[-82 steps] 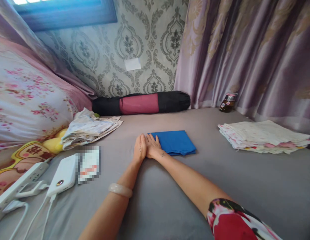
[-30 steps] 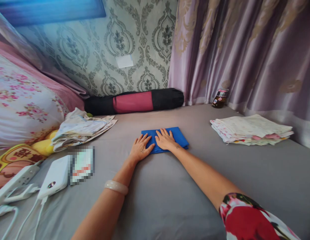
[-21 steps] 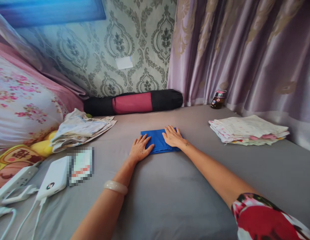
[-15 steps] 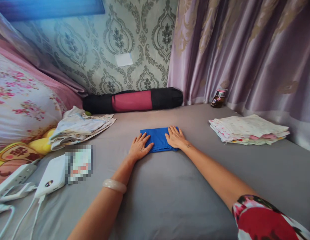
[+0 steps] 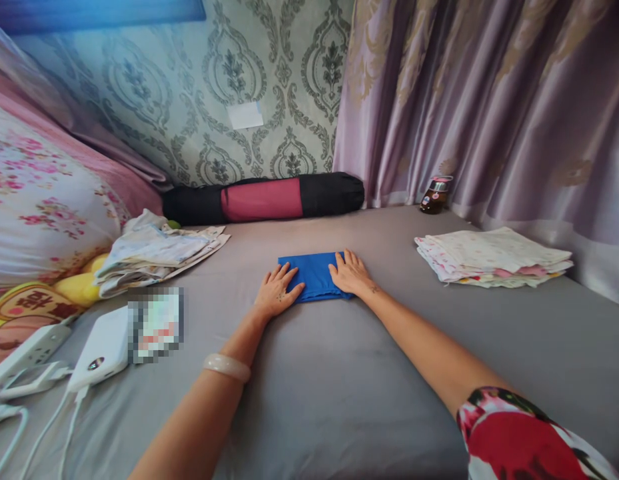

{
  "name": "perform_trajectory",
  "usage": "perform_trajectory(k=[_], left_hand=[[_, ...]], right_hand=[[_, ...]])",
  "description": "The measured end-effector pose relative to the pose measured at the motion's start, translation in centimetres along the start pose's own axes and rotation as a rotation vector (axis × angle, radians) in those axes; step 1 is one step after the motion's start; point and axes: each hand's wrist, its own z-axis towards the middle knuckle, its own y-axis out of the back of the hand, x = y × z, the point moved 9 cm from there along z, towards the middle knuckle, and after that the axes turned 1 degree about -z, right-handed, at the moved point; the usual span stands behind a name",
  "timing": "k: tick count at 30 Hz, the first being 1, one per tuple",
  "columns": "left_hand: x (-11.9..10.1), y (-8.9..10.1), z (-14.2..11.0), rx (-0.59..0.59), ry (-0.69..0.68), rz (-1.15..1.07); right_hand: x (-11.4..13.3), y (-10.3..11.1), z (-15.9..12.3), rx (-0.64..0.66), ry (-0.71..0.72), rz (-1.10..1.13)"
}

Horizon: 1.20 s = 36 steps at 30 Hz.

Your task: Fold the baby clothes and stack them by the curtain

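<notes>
A small folded blue cloth (image 5: 313, 275) lies flat on the grey bed sheet (image 5: 339, 380). My left hand (image 5: 276, 292) rests flat with fingers spread on the cloth's left edge. My right hand (image 5: 350, 273) lies flat with fingers stretched on the cloth's right edge. Both palms press down; neither grips anything. A pale bangle (image 5: 227, 366) circles my left wrist.
A stack of folded floral cloths (image 5: 492, 256) sits at the right. A loose pile of pale cloths (image 5: 154, 250) lies left, beside a floral pillow (image 5: 44, 200). A black and red roll bag (image 5: 264, 198) and a small jar (image 5: 436, 195) stand by the wall and curtain. A power bank (image 5: 100, 348) with cables lies near left.
My hands went from side by side at the cloth's left end to lying on it, then my right hand slid to the right edge. The cloth looks narrower than before.
</notes>
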Motion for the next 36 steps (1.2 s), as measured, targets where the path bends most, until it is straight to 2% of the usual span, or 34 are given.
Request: perform_trajectory(k=[4, 6, 9, 12, 20, 22, 25, 27, 32, 36], left_hand=[[0.0, 0.0, 0.0, 0.008, 0.004, 0.001], [-0.1, 0.1, -0.1, 0.021, 0.001, -0.007], [-0.2, 0.2, -0.1, 0.049, 0.000, -0.021], [-0.2, 0.2, -0.1, 0.081, 0.001, -0.043], [-0.3, 0.5, 0.5, 0.209, 0.007, -0.038], [-0.8, 0.9, 0.8, 0.172, 0.017, 0.014], [-2.1, 1.4, 1.5, 0.048, 0.022, 0.117], [-3.3, 1.1, 1.9, 0.007, 0.003, 0.135], [-5.1, -0.7, 2.6, 0.036, -0.033, 0.108], [-5.2, -0.8, 2.4, 0.053, -0.024, 0.110]], right_hand=[[-1.4, 0.0, 1.4, 0.005, 0.017, 0.161], [-3.4, 0.4, 2.3, -0.015, -0.004, 0.271], [-6.7, 1.1, 3.5, -0.025, -0.041, 0.306], [-8.4, 1.3, 4.4, 0.005, -0.006, 0.325], [-9.3, -0.4, 7.0, 0.046, 0.041, 0.440], [-9.5, -0.7, 7.4, 0.055, 0.045, 0.465], [-9.6, -0.9, 7.7, 0.068, 0.057, 0.494], [-9.4, -0.8, 7.8, 0.075, 0.070, 0.505], [-9.2, -0.6, 7.8, 0.061, 0.064, 0.484], [-9.5, -0.4, 7.5, 0.053, 0.035, 0.447]])
